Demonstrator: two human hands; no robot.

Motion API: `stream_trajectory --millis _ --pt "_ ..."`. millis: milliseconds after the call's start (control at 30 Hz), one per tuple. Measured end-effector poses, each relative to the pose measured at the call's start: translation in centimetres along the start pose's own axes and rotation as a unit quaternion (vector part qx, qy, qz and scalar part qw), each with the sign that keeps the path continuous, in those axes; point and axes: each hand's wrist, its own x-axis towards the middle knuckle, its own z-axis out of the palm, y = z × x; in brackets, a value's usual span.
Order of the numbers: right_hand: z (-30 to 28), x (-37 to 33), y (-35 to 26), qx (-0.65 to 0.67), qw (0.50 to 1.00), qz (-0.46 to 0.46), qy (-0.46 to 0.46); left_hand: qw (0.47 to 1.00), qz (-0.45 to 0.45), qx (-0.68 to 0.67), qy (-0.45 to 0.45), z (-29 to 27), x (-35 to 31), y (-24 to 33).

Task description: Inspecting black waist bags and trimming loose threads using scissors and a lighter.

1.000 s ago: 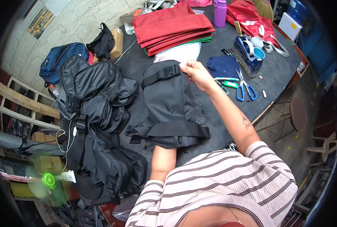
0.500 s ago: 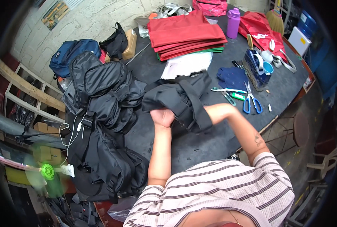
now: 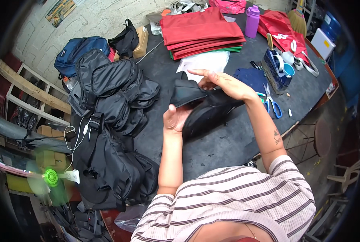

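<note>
A black fabric bag (image 3: 214, 111) is held up over the dark table in front of me, its folds turned partly toward me. My left hand (image 3: 175, 119) grips the bag's left side, thumb up outside and the fingers partly hidden by the cloth. Above the bag's upper edge, my right hand (image 3: 230, 85) has its fingers stretched out to the left. Its wrist is close to the bag's right end, and the cloth hides part of the underside of the hand. Behind the bag lie white sheets (image 3: 204, 62).
Black backpacks (image 3: 111, 76) crowd the left side. A red fabric stack (image 3: 202, 30) lies at the back, beside a purple bottle (image 3: 252, 22). Blue scissors (image 3: 273, 105), navy cloth (image 3: 248, 78) and a tool holder (image 3: 277, 70) sit at right. A small green fan (image 3: 51, 177) stands lower left.
The bag has been turned and moved slightly right. My right hand has come up from behind it to above its upper edge, fingers now showing. My left hand's thumb now shows.
</note>
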Motion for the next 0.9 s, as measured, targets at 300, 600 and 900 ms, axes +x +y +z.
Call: stream_trajectory --millis 300,600,900 --pt "4.3 -2.3 1.7 -0.232 0.887 -0.116 0.383 0.998 -0.037 0.001 0.050 -1.8 0.8 0.4" --pt "5.6 -2.7 1.9 -0.187 0.948 -0.115 0.232 0.995 -0.025 0.065 0.071 -0.8 1.0 -0.6" --pt "4.9 -0.9 2.3 -0.095 0.898 -0.091 0.419 0.947 0.061 0.255 0.186 -1.1 0.5 -1.5"
